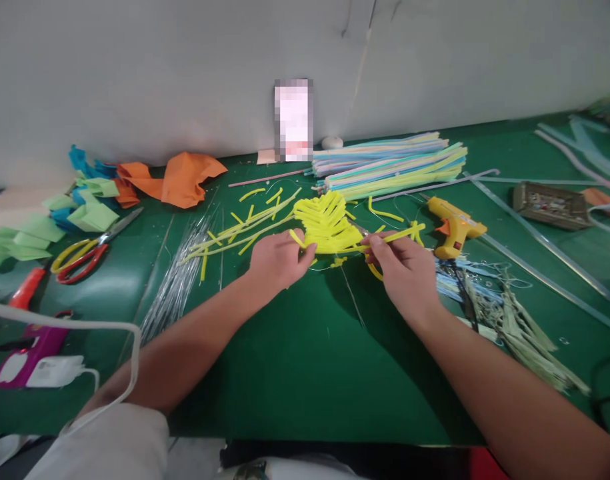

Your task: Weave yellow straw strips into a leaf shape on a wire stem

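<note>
A leaf-shaped piece of bright yellow pipe cleaners (pixel 329 223), in slanting rows, is between my two hands just above the table. My left hand (pixel 279 261) is closed at its lower left edge, thumb and finger pinching a yellow pipe cleaner end there. With thumb and fingertips my right hand (pixel 405 270) grips a yellow pipe cleaner (pixel 405 232) at the lower right of the leaf shape. A yellow-orange loop (pixel 375 271) shows beneath my right fingers; its kind is partly hidden. Cut yellow pieces (pixel 252 194) lie around.
Behind lie bundles of pastel pipe cleaners (pixel 395 163) and a propped phone (pixel 293 120). A yellow glue gun (pixel 455 227) sits right, near a small box (pixel 552 205). Scissors (pixel 92 253), wires (pixel 182 267), orange paper (pixel 185 180) and a purple power strip (pixel 27 357) are left.
</note>
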The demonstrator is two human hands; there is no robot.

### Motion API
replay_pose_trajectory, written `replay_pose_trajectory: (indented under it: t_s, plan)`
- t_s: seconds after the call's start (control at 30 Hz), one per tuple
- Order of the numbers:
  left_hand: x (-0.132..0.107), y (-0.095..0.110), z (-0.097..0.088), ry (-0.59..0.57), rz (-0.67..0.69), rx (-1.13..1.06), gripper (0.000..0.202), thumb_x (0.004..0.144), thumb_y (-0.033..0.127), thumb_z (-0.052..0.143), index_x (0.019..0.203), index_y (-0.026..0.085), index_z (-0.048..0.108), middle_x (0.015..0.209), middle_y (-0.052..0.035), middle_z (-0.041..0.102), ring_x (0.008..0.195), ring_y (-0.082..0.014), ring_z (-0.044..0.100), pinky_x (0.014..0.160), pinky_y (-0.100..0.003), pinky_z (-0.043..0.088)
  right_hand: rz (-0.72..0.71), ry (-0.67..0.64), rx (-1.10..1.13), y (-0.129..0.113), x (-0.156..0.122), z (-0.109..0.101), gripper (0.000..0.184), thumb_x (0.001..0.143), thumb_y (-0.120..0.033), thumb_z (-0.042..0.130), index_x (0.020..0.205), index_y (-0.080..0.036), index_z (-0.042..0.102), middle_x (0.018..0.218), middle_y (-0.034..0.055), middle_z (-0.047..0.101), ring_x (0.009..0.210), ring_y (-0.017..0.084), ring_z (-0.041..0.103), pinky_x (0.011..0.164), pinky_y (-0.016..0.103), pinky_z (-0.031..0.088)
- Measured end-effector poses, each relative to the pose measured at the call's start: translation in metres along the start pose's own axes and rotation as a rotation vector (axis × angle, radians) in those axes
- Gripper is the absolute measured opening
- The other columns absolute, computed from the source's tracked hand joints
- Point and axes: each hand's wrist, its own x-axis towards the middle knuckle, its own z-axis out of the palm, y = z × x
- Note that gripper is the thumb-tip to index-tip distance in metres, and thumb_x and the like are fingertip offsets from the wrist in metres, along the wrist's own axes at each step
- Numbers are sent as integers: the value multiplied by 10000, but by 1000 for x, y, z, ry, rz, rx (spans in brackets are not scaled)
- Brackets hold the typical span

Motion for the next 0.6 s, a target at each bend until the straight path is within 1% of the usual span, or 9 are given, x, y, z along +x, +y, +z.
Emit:
replay_pose_trajectory:
  t_s: [0.07,0.13,0.17,0.23,0.3,0.37,0.47,0.53,0.6]
  plan:
    - [1,-1,-1,-1,30,12,319,860,451,557,662,201,562,549,-15,430,503,-155,391,527,-279,210,-64,-42,-54,1,-1,-1,318,866,-480,586,771,-204,711,724,39,679,657,182,616,622,339,480]
    - [2,-1,-1,-34,40,-3,316,863,451,554,676,198,582,576,-26,479,513,-154,411,535,-276,230,-126,-90,-94,1,-1,-2,320,882,-460,562,738,-206,693,668,30,647,631,177,590,603,330,454]
    - [1,1,-1,-52,45,-30,296,868,442,550,714,198,612,605,-35,526,524,-157,435,540,-273,243,-151,-112,-109,1,-2,-2,322,887,-451,552,726,-206,684,647,27,631,620,176,581,590,324,441]
    - [-2,6,-1,-94,43,-130,251,885,409,526,850,208,674,684,-45,616,557,-164,496,554,-265,281,-203,-155,-146,-1,-2,-2,321,898,-427,532,710,-207,671,621,21,611,603,172,570,574,316,419]
    - [-7,15,0,-128,29,-285,280,921,365,465,1016,225,688,743,-42,665,590,-169,547,587,-264,342,-274,-224,-186,-3,-1,-1,302,909,-393,512,725,-213,669,639,22,622,611,170,576,588,312,418]
    - [-13,23,2,-154,25,-455,355,960,350,382,1129,220,666,739,-38,668,605,-170,571,631,-271,398,-360,-320,-231,-4,-1,0,276,913,-372,503,753,-220,669,691,33,652,658,179,599,624,312,429]
    - [-18,29,6,-171,37,-647,441,989,392,309,1239,202,617,664,-26,629,612,-174,577,655,-279,432,-450,-470,-305,-4,-2,6,259,916,-359,494,760,-220,647,739,55,659,710,191,605,649,312,427]
    - [-20,30,8,-173,55,-676,472,983,429,317,1301,199,580,663,-23,624,641,-180,590,668,-285,441,-466,-521,-333,-3,-4,10,275,928,-351,468,740,-217,616,717,52,633,675,180,575,627,306,407]
    - [-19,29,8,-160,99,-662,507,968,477,343,1332,201,562,710,-36,641,681,-189,604,705,-300,451,-467,-529,-329,-2,-6,13,295,946,-349,435,732,-217,590,706,46,610,651,167,546,618,301,393]
